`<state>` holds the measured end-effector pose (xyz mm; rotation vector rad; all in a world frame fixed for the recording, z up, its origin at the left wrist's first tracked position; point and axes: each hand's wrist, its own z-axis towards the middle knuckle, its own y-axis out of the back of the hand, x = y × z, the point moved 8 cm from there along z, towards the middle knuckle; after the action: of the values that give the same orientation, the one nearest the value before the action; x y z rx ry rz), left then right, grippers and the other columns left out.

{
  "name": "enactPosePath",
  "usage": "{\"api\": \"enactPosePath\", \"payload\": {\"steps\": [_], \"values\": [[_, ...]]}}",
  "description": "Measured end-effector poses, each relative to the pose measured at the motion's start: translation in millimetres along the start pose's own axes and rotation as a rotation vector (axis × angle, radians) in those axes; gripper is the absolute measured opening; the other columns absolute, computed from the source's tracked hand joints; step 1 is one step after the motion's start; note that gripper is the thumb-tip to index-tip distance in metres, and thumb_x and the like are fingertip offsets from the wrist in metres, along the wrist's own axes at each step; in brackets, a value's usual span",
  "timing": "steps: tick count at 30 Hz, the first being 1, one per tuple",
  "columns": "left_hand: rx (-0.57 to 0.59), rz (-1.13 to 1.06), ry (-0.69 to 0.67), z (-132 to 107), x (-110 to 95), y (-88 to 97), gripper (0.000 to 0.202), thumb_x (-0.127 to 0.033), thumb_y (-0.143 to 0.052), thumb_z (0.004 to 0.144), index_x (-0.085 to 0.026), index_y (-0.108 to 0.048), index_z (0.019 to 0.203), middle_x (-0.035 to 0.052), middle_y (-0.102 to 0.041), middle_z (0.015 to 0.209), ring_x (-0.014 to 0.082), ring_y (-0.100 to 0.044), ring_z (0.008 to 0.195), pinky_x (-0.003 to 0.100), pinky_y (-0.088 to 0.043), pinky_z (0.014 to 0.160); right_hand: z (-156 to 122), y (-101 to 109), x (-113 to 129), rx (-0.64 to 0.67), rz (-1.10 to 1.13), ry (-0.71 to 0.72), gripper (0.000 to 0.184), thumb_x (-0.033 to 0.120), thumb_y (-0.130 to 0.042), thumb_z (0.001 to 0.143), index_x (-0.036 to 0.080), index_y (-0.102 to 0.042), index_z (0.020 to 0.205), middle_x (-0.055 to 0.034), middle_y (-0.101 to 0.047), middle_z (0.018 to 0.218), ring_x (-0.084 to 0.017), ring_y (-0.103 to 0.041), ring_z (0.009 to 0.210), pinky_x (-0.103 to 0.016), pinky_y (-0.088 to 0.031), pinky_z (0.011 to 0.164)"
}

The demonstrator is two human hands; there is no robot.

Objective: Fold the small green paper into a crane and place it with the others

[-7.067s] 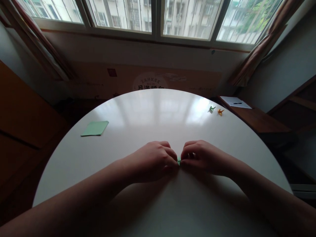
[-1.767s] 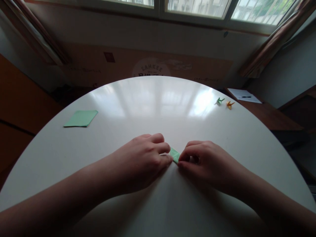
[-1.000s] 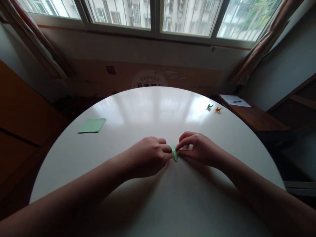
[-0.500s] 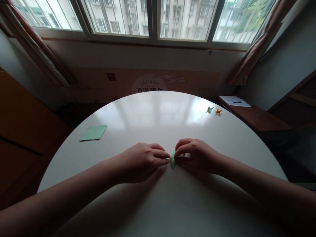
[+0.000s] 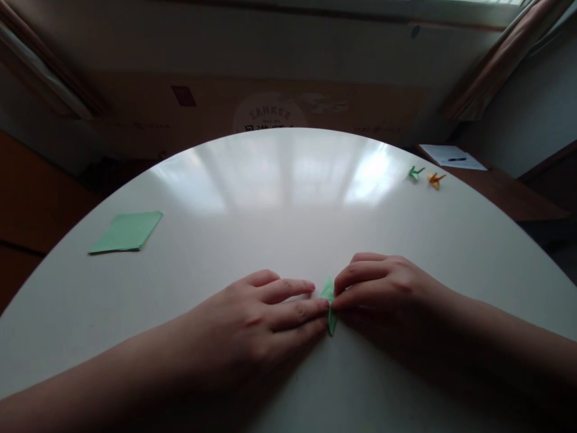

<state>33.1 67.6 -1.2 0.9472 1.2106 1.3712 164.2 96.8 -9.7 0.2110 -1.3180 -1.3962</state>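
A small, narrow, light-green folded paper piece point(image 5: 328, 288) lies on the glossy white round table point(image 5: 270, 240), between the two hands, its pointed ends showing above and below the fingertips. The left hand point(image 5: 265, 325) reaches in with fingers nearly straight and slightly spread, two digits meeting the paper's left side; whether they pinch or only press it, I cannot tell. The right hand point(image 5: 387, 288) has its fingers bent together, tips against the paper's right edge; its thumb is hidden, so its hold is unclear too. Well apart, toward the left rim, lies a flat stack of light-green square paper sheets point(image 5: 127, 233)
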Motion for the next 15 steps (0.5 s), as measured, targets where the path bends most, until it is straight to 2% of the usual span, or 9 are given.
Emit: {"api": "enactPosePath", "payload": {"steps": [5,15], "values": [[0.017,-0.031,0.027,2.1,2.4,2.6,0.043,-0.015,-0.031,0.103,-0.017,-0.057,0.137,0.007,-0.06,0.141,0.0224,-0.058,0.126,0.032,-0.041,0.101,-0.8,1.1,-0.1,-0.009,0.017,-0.025,0.009,0.016,-0.064,0.092,0.019,-0.073,0.092,-0.0038,-0.075,0.094,-0.014,-0.064,0.081,-0.025,-0.052,0.072],[0.019,-0.079,0.059,4.8,3.0,1.0,0.043,-0.015,-0.032,0.103,-0.016,-0.056,0.138,0.0079,-0.062,0.139,0.0226,-0.058,0.123,0.033,-0.04,0.103,-1.4,1.4,-2.0,-0.028,0.052,-0.05,0.008,0.015,-0.066,0.09,0.019,-0.073,0.091,-0.0032,-0.074,0.092,-0.014,-0.064,0.081,-0.025,-0.052,0.073]]}}
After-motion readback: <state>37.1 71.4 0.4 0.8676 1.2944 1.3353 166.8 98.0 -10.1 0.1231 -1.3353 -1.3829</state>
